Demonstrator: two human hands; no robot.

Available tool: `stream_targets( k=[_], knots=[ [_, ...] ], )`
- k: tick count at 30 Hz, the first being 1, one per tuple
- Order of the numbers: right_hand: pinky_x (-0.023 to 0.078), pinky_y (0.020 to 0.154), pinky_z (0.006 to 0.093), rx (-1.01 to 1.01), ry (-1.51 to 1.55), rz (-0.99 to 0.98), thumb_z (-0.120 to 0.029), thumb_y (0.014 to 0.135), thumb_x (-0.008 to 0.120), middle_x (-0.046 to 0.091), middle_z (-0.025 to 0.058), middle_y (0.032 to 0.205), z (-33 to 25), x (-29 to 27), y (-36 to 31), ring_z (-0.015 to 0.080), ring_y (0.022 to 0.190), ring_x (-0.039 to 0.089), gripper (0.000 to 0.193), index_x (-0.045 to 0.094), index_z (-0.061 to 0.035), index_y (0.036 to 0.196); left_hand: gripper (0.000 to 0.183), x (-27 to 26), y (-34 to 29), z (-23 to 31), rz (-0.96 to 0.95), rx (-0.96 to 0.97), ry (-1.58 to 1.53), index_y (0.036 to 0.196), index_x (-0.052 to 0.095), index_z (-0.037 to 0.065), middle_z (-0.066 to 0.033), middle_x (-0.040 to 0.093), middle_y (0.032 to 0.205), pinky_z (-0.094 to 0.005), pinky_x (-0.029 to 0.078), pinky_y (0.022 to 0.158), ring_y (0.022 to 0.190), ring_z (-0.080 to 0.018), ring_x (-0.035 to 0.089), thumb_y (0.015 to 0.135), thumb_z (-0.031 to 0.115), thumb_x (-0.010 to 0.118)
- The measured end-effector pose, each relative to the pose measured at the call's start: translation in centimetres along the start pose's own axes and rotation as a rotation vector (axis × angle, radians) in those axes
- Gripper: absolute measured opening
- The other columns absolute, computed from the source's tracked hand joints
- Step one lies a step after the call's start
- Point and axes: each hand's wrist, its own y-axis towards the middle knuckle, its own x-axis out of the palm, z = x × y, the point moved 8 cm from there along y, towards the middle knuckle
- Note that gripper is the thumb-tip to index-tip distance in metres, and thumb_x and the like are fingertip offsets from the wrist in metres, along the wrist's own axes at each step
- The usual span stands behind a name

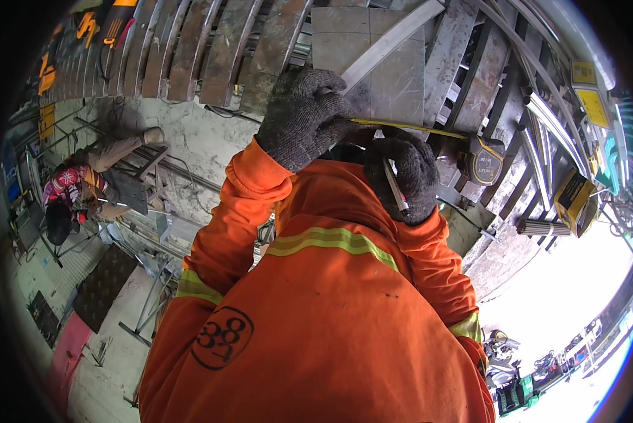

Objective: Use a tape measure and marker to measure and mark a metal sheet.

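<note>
My left hand (pixel 304 120), in a dark grey knit glove, is closed with its fingertips at the free end of a yellow tape measure blade (pixel 415 127). The blade runs right to the tape measure's case (pixel 481 159), which rests on the slatted metal bench. My right hand (pixel 409 176), gloved alike, has its fingers curled around a slim white marker pen (pixel 395 189), just below the blade. A pale metal bar (pixel 392 44) slants up and right from beside my left hand, across a square grey metal plate (pixel 330 32). My right fingertips are partly hidden.
Bench slats (pixel 197 49) stretch across the top. Metal lengths (pixel 542 151) and a yellow-black box (pixel 574 201) lie at the right. A power tool (pixel 118 21) sits upper left. Another person (pixel 70 187) crouches at the left among metal frames.
</note>
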Motion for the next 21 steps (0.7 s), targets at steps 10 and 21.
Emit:
stream_targets(
  k=[10, 21],
  knots=[
    [0.058, 0.092, 0.0483, 0.001, -0.008, 0.008, -0.006, 0.082, 0.088, 0.077, 0.0133, 0.11, 0.04, 0.0, -0.19, 0.0389, 0.104, 0.073, 0.029, 0.075, -0.0089, 0.108, 0.027, -0.19, 0.32, 0.31, 0.001, 0.02, 0.015, 0.099, 0.078, 0.006, -0.0136, 0.063, 0.128, -0.0431, 0.057, 0.092, 0.11, -0.0314, 0.065, 0.078, 0.01, 0.093],
    [0.058, 0.091, 0.0477, 0.004, 0.013, 0.008, -0.006, 0.081, 0.088, 0.077, 0.0124, 0.109, 0.0, -0.13, -0.04, 0.0388, 0.103, 0.073, 0.03, 0.075, -0.0087, 0.109, 0.026, -0.19, 0.39, 0.25, 0.048, 0.007, -0.027, 0.094, 0.075, 0.01, -0.0086, 0.065, 0.121, -0.0469, 0.051, 0.094, 0.101, -0.0294, 0.066, 0.074, 0.012, 0.091]
  ],
)
